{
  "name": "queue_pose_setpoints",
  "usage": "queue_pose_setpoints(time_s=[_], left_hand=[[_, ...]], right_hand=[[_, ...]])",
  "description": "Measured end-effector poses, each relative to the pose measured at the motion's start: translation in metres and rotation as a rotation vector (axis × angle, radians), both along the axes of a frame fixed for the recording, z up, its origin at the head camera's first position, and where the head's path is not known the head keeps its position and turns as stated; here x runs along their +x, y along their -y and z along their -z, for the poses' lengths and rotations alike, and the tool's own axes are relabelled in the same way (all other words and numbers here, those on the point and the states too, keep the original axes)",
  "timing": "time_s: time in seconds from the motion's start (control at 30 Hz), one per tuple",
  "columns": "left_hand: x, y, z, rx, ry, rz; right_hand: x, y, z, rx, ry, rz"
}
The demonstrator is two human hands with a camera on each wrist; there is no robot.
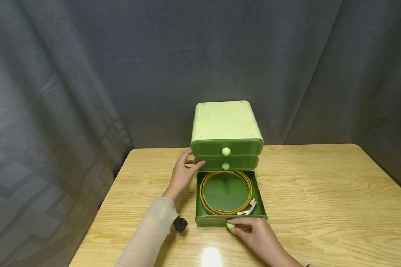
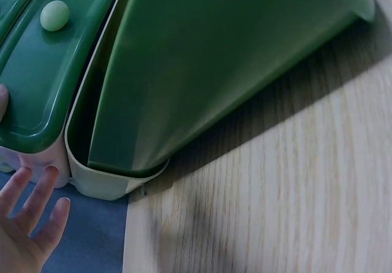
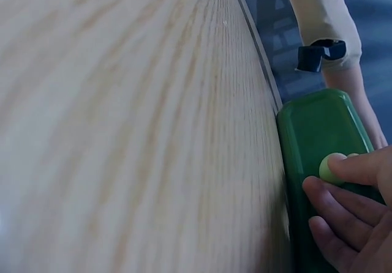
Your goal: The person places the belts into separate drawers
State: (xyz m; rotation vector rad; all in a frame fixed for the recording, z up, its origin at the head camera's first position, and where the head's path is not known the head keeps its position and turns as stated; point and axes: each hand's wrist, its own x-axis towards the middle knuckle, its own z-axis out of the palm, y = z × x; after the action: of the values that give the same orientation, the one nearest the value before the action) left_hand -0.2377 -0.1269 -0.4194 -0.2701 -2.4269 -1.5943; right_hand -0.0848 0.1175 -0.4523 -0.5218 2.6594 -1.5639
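Observation:
A small drawer cabinet [image 1: 225, 120] with a pale yellow-green shell and green drawers stands on the table. Its bottom drawer [image 1: 200, 200] is pulled out; the two above are closed. A thin yellow-brown belt [image 1: 204, 202] lies coiled inside, beside a pale silvery piece like a buckle [image 1: 250, 208]. My left hand [image 1: 182, 172] holds the cabinet's left side, thumb on the middle drawer's front [image 1: 212, 163]; in the left wrist view, spread fingertips [image 2: 46, 178] touch the side. With thumb and fingers, my right hand [image 1: 255, 233] pinches the bottom drawer's round light-green knob [image 3: 331, 168].
The wooden table [image 1: 320, 193] extends to both sides of the cabinet. A dark grey curtain [image 1: 160, 74] hangs behind it and along the left. A black device [image 1: 180, 224] sits at my left wrist, close to the drawer's left front corner.

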Motion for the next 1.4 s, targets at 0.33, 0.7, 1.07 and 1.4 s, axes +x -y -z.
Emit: queue_pose_setpoints(time_s=[0.33, 0.7, 1.07, 1.4], left_hand=[[0.0004, -0.0003, -0.0003, -0.003, 0.005, -0.003], [0.0013, -0.0015, -0.0003, -0.002, 0.009, -0.002], [0.0008, -0.0012, -0.0001, -0.007, 0.01, -0.002], [0.0013, -0.0032, 0.001, -0.01, 0.001, 0.0]], right_hand=[[0.0, 0.0006, 0.0021, 0.0, -0.013, 0.014], [0.0, 0.0003, 0.0012, -0.006, -0.004, 0.028], [-0.0005, 0.0022, 0.0006, -0.017, -0.053, 0.044], [-0.0051, 0.0023, -0.0032, 0.001, -0.068, 0.075]])
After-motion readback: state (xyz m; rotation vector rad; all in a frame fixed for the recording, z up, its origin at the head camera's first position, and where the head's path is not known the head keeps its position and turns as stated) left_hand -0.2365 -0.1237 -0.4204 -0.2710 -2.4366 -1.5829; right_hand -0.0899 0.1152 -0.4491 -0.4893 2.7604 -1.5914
